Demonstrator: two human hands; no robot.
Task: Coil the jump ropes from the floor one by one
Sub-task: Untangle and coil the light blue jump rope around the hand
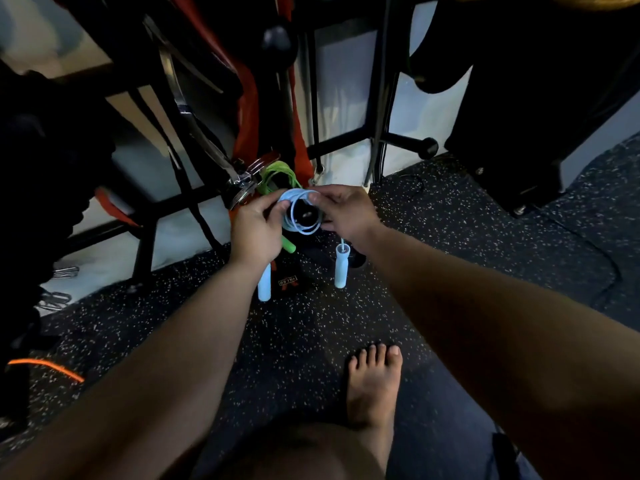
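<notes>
A light blue jump rope (pixel 300 212) is wound into a small coil held up between both hands. My left hand (pixel 257 226) grips the coil's left side and my right hand (pixel 343 210) pinches its upper right edge. Its two pale blue handles hang down below: one (pixel 264 283) under my left wrist, the other (pixel 340 265) under my right wrist. A coiled green jump rope (pixel 279 175) hangs just behind the blue coil, and a green handle (pixel 289 245) shows beside my left palm.
A black metal rack (pixel 346 140) with red straps (pixel 248 109) and chrome clips (pixel 240 181) stands right behind the hands. An orange cord (pixel 48 368) lies on the speckled rubber floor (pixel 298 327) at left. My bare foot (pixel 374 382) rests below. Dark equipment (pixel 540 98) stands at right.
</notes>
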